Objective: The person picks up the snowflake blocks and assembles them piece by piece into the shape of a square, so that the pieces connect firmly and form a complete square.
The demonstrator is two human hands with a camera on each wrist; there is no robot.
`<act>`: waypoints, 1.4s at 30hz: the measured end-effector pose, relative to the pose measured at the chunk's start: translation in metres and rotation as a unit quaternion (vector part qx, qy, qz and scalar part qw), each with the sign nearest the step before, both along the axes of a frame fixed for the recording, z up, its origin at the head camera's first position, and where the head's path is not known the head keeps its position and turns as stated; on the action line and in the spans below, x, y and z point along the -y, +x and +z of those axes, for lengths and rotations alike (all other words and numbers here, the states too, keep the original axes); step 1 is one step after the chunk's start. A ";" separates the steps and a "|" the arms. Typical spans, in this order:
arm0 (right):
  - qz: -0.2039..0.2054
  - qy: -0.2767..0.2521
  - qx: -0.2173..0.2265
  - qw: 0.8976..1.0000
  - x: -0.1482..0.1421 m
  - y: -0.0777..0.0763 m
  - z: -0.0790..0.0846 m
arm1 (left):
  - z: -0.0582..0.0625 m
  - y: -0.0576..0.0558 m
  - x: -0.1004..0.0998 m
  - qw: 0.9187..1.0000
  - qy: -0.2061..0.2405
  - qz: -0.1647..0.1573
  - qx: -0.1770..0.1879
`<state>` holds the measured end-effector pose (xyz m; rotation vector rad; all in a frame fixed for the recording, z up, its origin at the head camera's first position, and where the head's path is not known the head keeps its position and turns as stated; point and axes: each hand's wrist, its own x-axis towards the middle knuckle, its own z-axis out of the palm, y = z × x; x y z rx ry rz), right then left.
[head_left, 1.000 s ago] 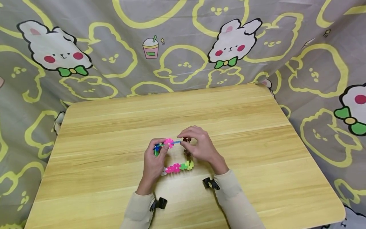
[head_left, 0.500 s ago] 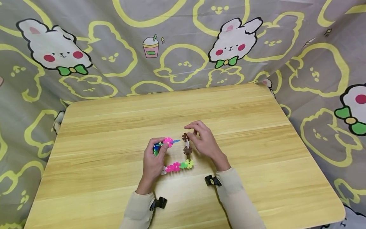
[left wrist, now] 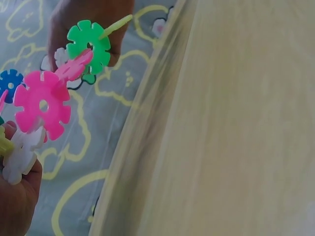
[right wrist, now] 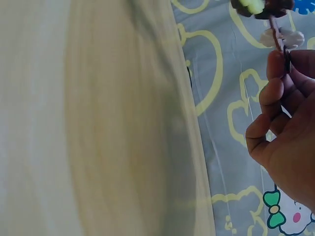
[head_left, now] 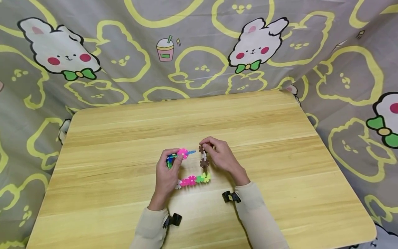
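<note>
A chain of slotted plastic snowflake discs forms a near-square in the head view, with a gap at its far right corner. My left hand [head_left: 166, 180] pinches the far left stretch near a pink disc [head_left: 182, 152]. From that disc a blue disc [head_left: 192, 152], seen edge-on, points toward the gap. Across it, my right hand [head_left: 226, 157] pinches the brown end disc [head_left: 201, 149] between thumb and fingers. Below that come a white disc and another brown disc [head_left: 204, 163]. The near side has pink, green [head_left: 199, 179] and yellow-green [head_left: 206, 177] discs. My left palm hides part of the left side.
The chain is over a wood-grain table [head_left: 118, 138]. A patterned cloth [head_left: 199, 31] hangs behind the table and along its sides. Black camera mounts [head_left: 172, 220] sit at both wrists.
My right hand has drawn back from the blue disc, slightly to the right. Its raised forefinger has come down, and it now pinches the brown end disc. My left hand has barely moved.
</note>
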<state>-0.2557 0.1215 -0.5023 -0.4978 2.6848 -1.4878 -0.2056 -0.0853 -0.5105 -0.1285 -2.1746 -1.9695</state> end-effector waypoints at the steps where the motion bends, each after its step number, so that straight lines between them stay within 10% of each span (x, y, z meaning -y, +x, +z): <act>1: 0.000 -0.006 0.000 1.000 0.000 0.000 0.001 | 0.001 0.000 0.000 1.000 0.000 0.001 0.001; 15: 0.012 -0.062 -0.006 0.998 0.001 0.004 0.007 | 0.002 0.001 0.001 1.000 -0.012 0.009 0.009; 25: 0.026 -0.083 -0.010 0.996 0.004 0.006 0.010 | 0.028 0.007 -0.004 1.000 -0.026 0.011 0.008; 42: 0.034 -0.086 -0.029 0.995 0.009 0.007 0.012 | -0.003 -0.001 0.000 1.000 -0.018 0.005 -0.007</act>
